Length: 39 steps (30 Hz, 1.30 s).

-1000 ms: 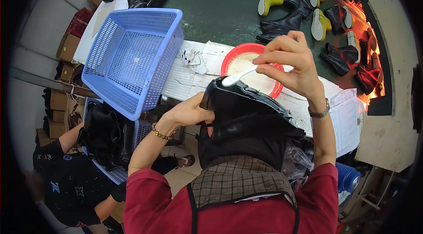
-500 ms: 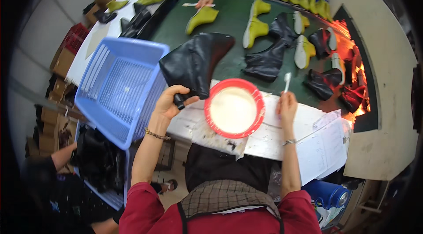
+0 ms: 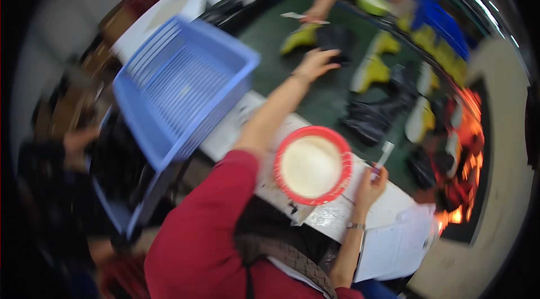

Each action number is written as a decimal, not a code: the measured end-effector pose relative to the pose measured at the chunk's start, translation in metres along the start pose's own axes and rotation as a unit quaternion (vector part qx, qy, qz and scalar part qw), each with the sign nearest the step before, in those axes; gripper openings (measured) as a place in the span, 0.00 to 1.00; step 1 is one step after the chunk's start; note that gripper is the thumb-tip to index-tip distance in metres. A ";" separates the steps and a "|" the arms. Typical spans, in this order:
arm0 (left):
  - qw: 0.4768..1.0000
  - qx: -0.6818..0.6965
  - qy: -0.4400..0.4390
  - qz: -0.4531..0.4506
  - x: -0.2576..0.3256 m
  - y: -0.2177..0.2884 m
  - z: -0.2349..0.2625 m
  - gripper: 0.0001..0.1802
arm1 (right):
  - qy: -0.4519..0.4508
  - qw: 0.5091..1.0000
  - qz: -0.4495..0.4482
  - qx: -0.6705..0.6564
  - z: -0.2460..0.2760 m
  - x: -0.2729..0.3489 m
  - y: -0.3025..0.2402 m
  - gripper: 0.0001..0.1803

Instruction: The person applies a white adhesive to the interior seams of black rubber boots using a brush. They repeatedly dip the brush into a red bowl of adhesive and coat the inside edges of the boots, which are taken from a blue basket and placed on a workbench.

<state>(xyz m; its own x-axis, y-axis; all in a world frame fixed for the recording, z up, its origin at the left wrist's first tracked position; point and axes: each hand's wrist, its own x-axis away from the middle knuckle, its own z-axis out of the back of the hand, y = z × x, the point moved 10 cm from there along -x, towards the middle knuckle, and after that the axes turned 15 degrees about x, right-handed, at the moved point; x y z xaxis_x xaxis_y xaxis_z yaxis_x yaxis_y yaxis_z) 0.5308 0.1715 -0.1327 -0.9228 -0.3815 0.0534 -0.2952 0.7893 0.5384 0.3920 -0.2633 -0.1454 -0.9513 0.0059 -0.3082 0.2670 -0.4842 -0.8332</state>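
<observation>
My left hand (image 3: 318, 64) reaches far over the green work surface, its fingers stretched and apart. Just beyond it is a black boot (image 3: 336, 40), blurred; whether the fingertips touch it I cannot tell. In my right hand (image 3: 371, 187) a toothbrush (image 3: 384, 154) with a white head points up and away. Between my arms stands a red-rimmed bowl (image 3: 279, 178) of creamy white liquid (image 3: 311, 166) on the white board. Beyond the bowl lies a black boot upper (image 3: 368, 119), with yellow-green shoe forms (image 3: 371, 74) near it.
A blue plastic basket (image 3: 183, 91) stands at the left. Across the surface a co-worker's hand (image 3: 315, 16) holds a white brush by a yellow-green form. Orange glow (image 3: 475, 130) lights shoes at the right. Papers (image 3: 394, 243) lie near my right wrist. Another person sits at the lower left.
My left hand has moved forward from beside the bowl, and the black boot it held is now on the green surface. My view has turned; the right hand still holds the toothbrush.
</observation>
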 end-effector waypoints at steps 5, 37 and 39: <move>0.899 -0.385 0.156 -0.139 0.022 0.050 -0.015 0.42 | -0.052 0.996 0.014 0.071 -0.001 -0.012 0.025 0.12; 0.218 -0.739 0.610 -0.182 0.786 0.422 0.035 0.20 | -0.086 0.983 -0.107 -0.121 -0.006 -0.001 0.031 0.22; 0.340 -0.704 0.555 -0.285 0.752 0.402 0.017 0.17 | -0.080 0.985 -0.101 -0.114 -0.005 0.000 0.028 0.21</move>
<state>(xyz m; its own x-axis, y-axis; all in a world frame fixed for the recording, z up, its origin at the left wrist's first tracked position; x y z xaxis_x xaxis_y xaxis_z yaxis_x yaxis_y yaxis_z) -0.2866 0.2101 0.1092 0.0769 -0.8425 -0.5332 0.7836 -0.2796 0.5548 0.4005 -0.2721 -0.1709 -0.9957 -0.0661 -0.0648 0.0808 -0.2773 -0.9574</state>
